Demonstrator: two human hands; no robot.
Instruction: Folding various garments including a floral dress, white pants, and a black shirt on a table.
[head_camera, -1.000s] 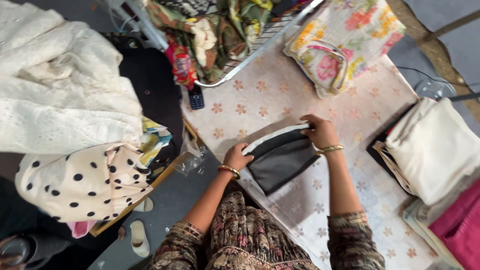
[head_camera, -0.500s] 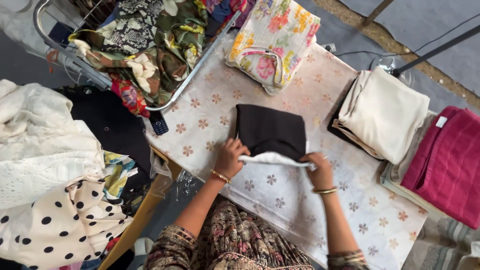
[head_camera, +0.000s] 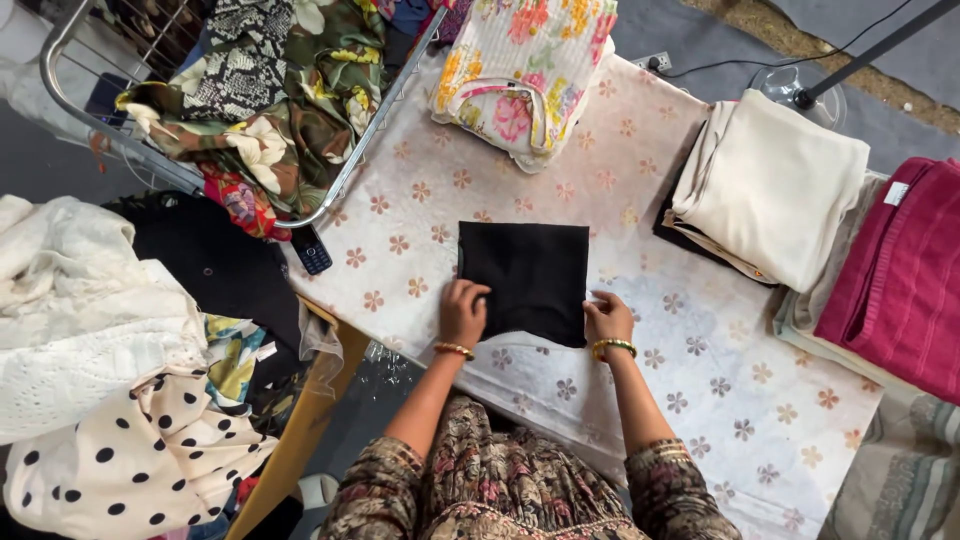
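A black cloth (head_camera: 528, 272), folded into a flat square, lies on the table's flower-print cover (head_camera: 690, 400). My left hand (head_camera: 463, 312) rests on its near left corner, fingers bent on the fabric. My right hand (head_camera: 606, 317) touches its near right edge with the fingertips. Both wrists wear gold bangles. No white fabric shows around the black square now.
A floral folded cloth (head_camera: 525, 70) sits at the table's far side. A cream folded stack (head_camera: 775, 185) and a magenta one (head_camera: 900, 275) lie to the right. A wire basket (head_camera: 250, 110) of printed clothes stands far left, a dark phone (head_camera: 311, 250) by it. White and polka-dot garments (head_camera: 110, 400) are piled left.
The black cloth went from a loose piece with a white edge to a neat flat square. My hands shifted from its folds to its near corners.
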